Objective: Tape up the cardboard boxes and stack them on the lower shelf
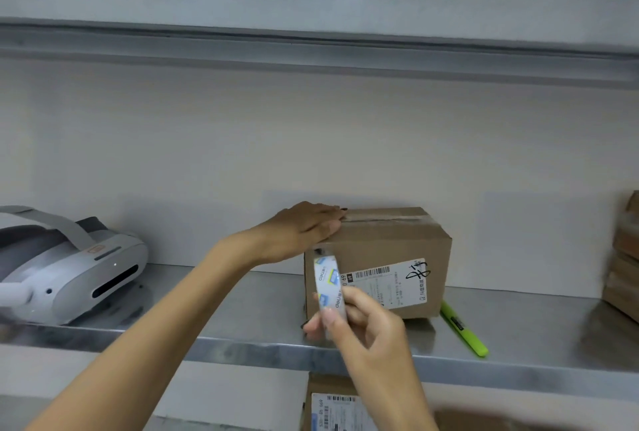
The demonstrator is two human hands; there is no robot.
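A small cardboard box [397, 244] with a white shipping label stands on the metal shelf [242, 306]. Clear tape runs along its top seam. My left hand [304, 226] lies flat on the box's top left corner, fingers straight, pressing the tape end down. My right hand [359, 320] grips a roll of clear tape [328, 285] held on edge against the box's left front corner. A second cardboard box [339, 406] with a label sits below the shelf edge, partly hidden by my right forearm.
A grey VR headset [69, 268] lies at the shelf's left. A green highlighter pen [463, 330] lies to the right of the box near the shelf edge. More stacked cardboard boxes [626, 258] show at the far right. An upper shelf [311, 16] overhangs.
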